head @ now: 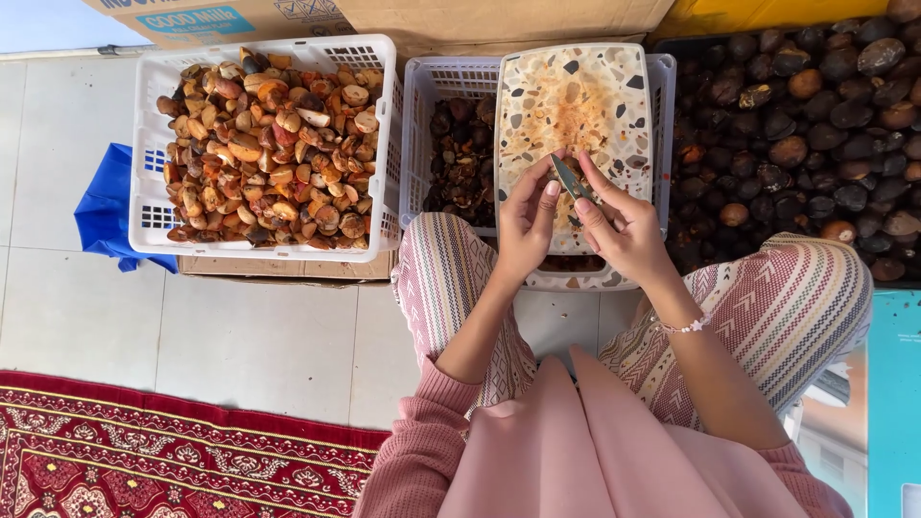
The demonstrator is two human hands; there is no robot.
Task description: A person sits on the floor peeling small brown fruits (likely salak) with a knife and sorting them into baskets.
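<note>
My right hand grips a small knife, blade pointing up and left over a speckled cutting board that lies across a white basket of dark nuts. My left hand is cupped beside the blade, fingers curled around a small piece that I cannot make out. Both hands meet above the board's near end, between my knees in striped trousers.
A white basket of cut orange-brown nut pieces stands at the left on a cardboard box. A heap of dark whole nuts fills the right. Blue cloth lies at the far left, a red patterned rug on the tiled floor.
</note>
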